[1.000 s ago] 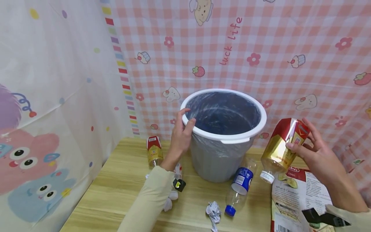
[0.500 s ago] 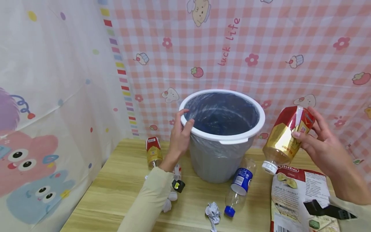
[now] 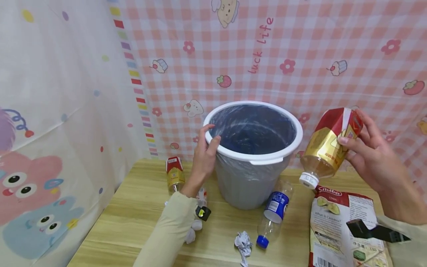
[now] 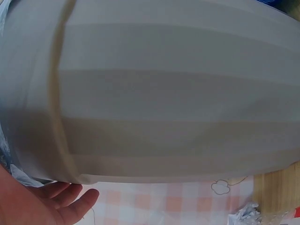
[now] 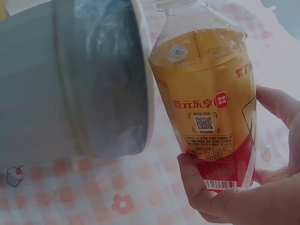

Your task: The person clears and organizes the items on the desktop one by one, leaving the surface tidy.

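My right hand (image 3: 375, 155) grips a gold-and-red drink bottle (image 3: 330, 142) near its base, the white cap tipped down to the left. In the right wrist view the bottle (image 5: 206, 103) sits between thumb and fingers, its label showing, beside the bin wall (image 5: 33, 89). A grey trash bin (image 3: 247, 185) with a white rim and a clear liner bag stands on the table. My left hand (image 3: 204, 154) holds the bin's left rim, thumb and fingers over its edge. In the left wrist view that hand (image 4: 56, 204) lies against the bin's side.
Against the bin's front right lies a blue-labelled bottle (image 3: 276, 207). A crumpled paper (image 3: 243, 244) is in front, a chips bag (image 3: 337, 222) at right. Another gold-and-red bottle (image 3: 175, 174) and white crumpled pieces (image 3: 191, 231) lie left. A checked curtain (image 3: 267, 48) hangs behind.
My right hand has raised the gold-and-red bottle, which was lower, over the chips bag. My left hand stays on the bin rim. The view has shifted slightly.
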{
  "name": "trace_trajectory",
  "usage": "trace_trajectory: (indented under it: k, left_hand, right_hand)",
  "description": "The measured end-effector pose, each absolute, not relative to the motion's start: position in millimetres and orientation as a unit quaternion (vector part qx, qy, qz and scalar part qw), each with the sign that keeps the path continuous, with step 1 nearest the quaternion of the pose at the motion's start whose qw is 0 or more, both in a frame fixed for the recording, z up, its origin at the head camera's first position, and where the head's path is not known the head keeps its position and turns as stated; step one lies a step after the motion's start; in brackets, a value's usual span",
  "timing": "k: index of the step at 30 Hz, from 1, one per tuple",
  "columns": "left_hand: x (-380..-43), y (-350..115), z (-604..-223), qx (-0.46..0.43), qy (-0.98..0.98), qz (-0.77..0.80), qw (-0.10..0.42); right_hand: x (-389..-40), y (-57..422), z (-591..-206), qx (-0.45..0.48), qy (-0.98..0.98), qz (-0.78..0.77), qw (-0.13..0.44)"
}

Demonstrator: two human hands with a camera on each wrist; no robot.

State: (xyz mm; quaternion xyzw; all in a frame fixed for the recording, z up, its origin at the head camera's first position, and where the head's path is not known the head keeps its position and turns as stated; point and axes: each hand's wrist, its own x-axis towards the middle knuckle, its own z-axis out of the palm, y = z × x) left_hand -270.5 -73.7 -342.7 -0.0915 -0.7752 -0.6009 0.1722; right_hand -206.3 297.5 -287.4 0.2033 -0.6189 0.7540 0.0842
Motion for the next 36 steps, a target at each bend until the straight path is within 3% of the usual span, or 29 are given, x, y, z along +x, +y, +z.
trace_trajectory:
  k: [21,36]
  left_hand:
    - [-270,-74,-342,-0.095,-0.778,-0.597,0.174]
    - [-269,-73,-341,-0.090,-0.780,-0.594,0.174]
  right_hand:
    - [-220,274,-255,0.194,-0.564,0.800,0.062]
    - [-235,247,-244,0.127,-0.573,0.804,0.093]
